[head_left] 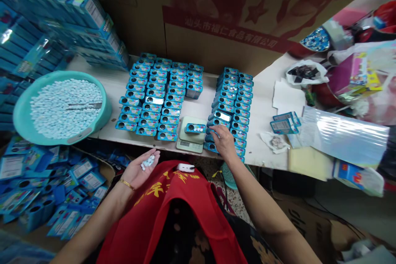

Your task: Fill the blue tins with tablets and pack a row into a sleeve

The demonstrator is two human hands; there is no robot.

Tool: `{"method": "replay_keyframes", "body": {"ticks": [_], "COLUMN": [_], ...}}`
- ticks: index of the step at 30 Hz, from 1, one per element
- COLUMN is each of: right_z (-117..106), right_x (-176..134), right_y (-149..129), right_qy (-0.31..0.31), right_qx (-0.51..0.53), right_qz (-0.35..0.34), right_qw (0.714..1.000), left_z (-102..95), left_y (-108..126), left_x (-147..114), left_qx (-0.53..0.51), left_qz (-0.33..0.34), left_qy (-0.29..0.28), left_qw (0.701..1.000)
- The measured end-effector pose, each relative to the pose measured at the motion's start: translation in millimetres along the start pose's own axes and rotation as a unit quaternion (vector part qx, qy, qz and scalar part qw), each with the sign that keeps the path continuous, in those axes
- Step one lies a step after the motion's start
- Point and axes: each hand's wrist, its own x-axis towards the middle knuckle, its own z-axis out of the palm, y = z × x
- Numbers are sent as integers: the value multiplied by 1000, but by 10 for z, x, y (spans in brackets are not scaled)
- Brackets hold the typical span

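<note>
My left hand (140, 168) is palm up near the table's front edge, with a small heap of pale blue and white candy tablets (147, 162) lying in the cupped palm. My right hand (223, 141) reaches over the right-hand group of blue candy boxes (225, 101), its fingertips pinched together at a box near the front; what they hold, if anything, is too small to make out. Between the hands sits a small digital scale (189, 146). On its plate stands one blue box (191, 128) with a few tablets on its top.
Left of the scale, rows of blue boxes (147, 107) stand upright. A turquoise basin (107, 105) holds many tablets and a metal utensil (85, 106). Below it lie unfilled-looking cartons (74, 177). A large cardboard box (198, 45) stands behind; plastic sheets (346, 132) lie right.
</note>
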Motion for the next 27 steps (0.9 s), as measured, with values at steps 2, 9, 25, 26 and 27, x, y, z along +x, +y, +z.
{"method": "replay_keyframes", "body": {"ticks": [2, 9, 25, 26, 27], "right_z": [7, 58, 123, 138, 154], "right_x": [12, 51, 199, 197, 195], "right_y": [-15, -39, -185, -195, -208], "right_qy": [-11, -49, -137, -151, -164], "right_qx": [-8, -42, -124, -127, -132], "right_qz": [-7, -33, -69, -78, -86], "right_qw": [1000, 997, 980, 977, 974], "left_z": [-3, -22, -6, -3, 1], "left_y": [-5, -7, 58, 60, 60], "left_x": [-2, 21, 23, 23, 24], "left_qx": [2, 18, -8, -8, -6], "left_qz": [-2, 5, 1, 1, 2], "left_qy": [2, -14, 2, 3, 3], "left_qw": [1000, 1000, 1000, 1000, 1000]}}
